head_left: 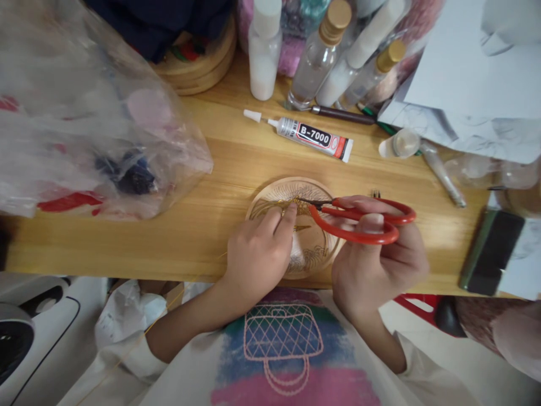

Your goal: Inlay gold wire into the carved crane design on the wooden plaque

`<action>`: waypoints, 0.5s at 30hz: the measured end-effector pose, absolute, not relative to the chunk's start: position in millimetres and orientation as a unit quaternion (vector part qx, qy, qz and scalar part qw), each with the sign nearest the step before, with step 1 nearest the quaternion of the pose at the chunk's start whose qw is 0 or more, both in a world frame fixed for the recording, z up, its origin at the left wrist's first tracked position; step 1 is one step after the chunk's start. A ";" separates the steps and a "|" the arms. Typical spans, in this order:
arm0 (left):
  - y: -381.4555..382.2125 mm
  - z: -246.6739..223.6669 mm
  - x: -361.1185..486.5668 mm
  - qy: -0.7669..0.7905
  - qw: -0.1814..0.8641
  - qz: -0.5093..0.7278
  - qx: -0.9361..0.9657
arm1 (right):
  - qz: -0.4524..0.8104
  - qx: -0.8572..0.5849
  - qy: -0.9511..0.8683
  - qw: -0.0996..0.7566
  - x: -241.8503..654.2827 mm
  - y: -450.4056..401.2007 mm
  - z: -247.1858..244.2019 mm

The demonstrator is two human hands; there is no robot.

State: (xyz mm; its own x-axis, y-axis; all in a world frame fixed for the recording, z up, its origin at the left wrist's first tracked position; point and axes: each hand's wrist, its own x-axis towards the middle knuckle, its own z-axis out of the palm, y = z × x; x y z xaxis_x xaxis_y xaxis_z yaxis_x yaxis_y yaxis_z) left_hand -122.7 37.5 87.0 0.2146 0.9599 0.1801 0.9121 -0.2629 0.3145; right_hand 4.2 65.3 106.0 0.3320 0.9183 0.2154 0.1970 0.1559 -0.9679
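Gripping scissors (349,213) in right hand (380,265); touching disc (315,237) with left hand (260,248), cannot tell if pinching. Could nick left fingertip (291,211) by slipping.

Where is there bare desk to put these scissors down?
Bare wood shows between the bag and the round frame, and another patch between the right hand and the phone. It's crowded at the back, with bottles, papers and, nearer, the glue.
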 end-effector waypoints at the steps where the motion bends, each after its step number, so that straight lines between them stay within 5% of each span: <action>1: 37.4 86.7 -122.7 0.603 0.070 0.170 0.776 | 0.309 -0.574 -0.493 0.576 4.3 65.2 106.8; 15: 35.5 85.4 -122.3 0.604 0.095 0.158 0.775 | 0.274 -0.562 -0.555 0.548 3.4 62.2 109.8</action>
